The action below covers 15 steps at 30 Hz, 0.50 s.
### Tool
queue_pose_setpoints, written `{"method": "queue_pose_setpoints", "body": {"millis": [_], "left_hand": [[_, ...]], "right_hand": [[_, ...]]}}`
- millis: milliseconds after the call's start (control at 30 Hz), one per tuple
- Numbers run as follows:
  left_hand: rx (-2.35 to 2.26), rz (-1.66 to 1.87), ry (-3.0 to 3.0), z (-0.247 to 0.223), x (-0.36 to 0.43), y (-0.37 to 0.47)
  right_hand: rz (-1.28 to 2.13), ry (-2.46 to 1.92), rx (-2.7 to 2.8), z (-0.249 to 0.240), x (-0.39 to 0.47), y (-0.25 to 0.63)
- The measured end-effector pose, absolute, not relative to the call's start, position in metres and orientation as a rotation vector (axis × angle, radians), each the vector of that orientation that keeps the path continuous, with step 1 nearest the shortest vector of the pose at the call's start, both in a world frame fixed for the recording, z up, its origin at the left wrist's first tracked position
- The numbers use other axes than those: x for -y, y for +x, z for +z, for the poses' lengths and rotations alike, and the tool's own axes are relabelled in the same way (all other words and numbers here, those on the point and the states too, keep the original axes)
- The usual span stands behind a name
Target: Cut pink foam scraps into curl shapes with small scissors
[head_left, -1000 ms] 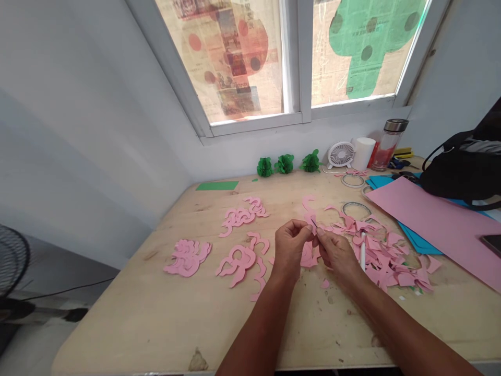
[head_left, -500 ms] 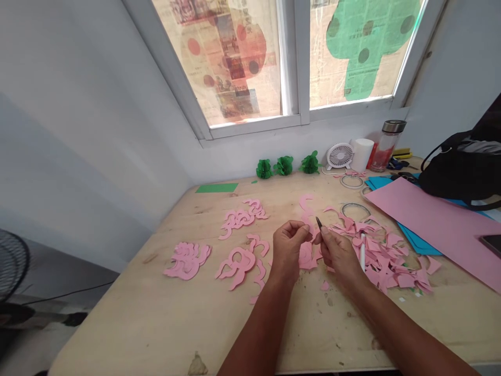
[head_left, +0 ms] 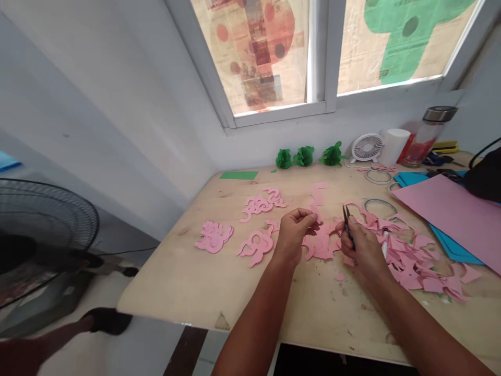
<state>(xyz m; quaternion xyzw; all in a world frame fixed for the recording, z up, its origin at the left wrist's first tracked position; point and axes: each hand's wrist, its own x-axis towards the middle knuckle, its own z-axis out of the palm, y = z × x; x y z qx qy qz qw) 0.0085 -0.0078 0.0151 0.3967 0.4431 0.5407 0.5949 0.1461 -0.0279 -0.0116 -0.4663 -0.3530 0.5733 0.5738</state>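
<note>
My left hand (head_left: 299, 230) is raised a little over the table, thumb and fingertips pinched on a small pink paper piece (head_left: 319, 219). Beside it, my right hand (head_left: 364, 245) grips a pair of dark scissors (head_left: 347, 222), whose blades point away from me and stand slightly apart. Below and between the hands lie pink paper sheets with cut edges (head_left: 323, 243). Curly pink cut-outs lie to the left: one group (head_left: 262, 203) farther back, another (head_left: 256, 245) partly behind my left hand, and a stack (head_left: 213, 237) farthest left.
Pink scraps (head_left: 418, 261) heap up on the right, near tape rings (head_left: 380, 206). Blue sheets (head_left: 454, 243) lie under a large pink sheet (head_left: 454, 214). Along the wall stand green paper figures (head_left: 304, 155), a small fan (head_left: 367, 148) and a bottle (head_left: 428, 136). A floor fan (head_left: 43, 235) stands left.
The view has swung left and down, so the table appears farther right. My hands have moved apart, and the scissors' blades now show opened. A dark shoe has come into view at lower left.
</note>
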Motion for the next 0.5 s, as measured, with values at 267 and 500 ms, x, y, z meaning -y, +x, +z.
{"method": "queue_pose_setpoints", "body": {"millis": [267,500], "left_hand": [[-1.452,1.026,1.057,-0.005,0.025,-0.093],[-2.138,0.897,1.336,-0.024,0.036,-0.149]], "right_hand": [[1.373,-1.093,0.808,-0.008,0.029,0.144],[1.407,-1.086,0.781,-0.011,0.030,0.144]]}}
